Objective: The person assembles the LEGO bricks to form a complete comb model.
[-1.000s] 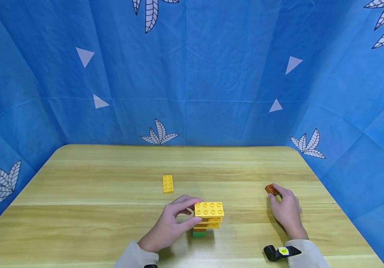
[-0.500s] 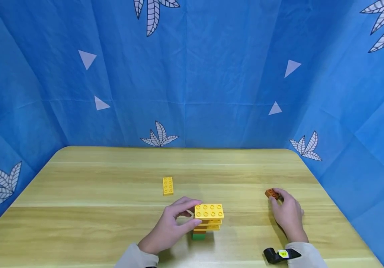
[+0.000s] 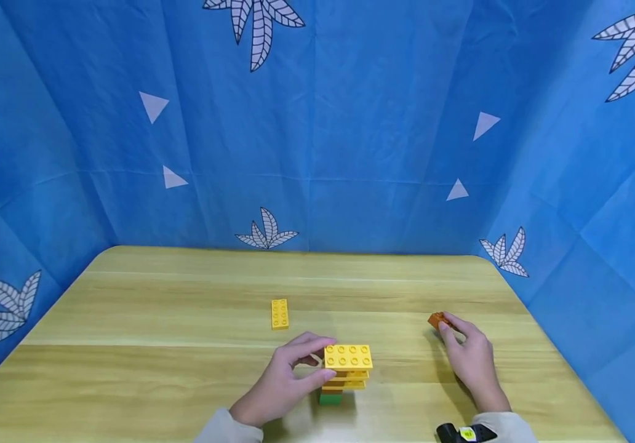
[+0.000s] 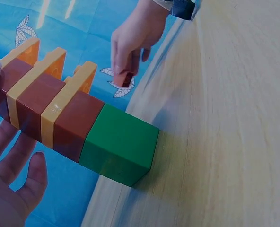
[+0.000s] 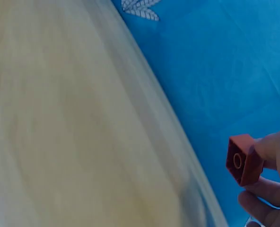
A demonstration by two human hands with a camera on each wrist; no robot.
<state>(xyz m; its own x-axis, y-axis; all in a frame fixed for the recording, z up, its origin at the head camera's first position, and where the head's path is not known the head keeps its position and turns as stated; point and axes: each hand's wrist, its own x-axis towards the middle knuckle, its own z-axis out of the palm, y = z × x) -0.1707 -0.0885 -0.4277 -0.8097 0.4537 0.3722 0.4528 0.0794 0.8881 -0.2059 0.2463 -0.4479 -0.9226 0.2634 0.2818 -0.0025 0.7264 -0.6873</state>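
A stacked tower of toy building bricks (image 3: 348,357) stands upright on the table. Its bottom is a green block (image 4: 118,142); above it, reddish-brown bricks (image 4: 78,124) alternate with thin yellow plates that jut out to one side. My left hand (image 3: 290,376) pinches the tower near its top yellow plate, thumb in front and fingers behind. At the right, my right hand (image 3: 474,363) pinches a small brown brick (image 5: 244,161) between thumb and fingers, raised above the tabletop. The right wrist view shows that brick's hollow underside with a round tube inside.
A yellow eight-stud brick (image 3: 279,314) lies flat on the wooden table (image 3: 157,344), beyond the tower and to its left. Blue cloth (image 3: 317,123) with leaf prints hangs behind the table and along both sides.
My right hand has picked the brown brick up off the table and shifted it slightly left. My left hand stays at the tower. The head view has tilted up a little.
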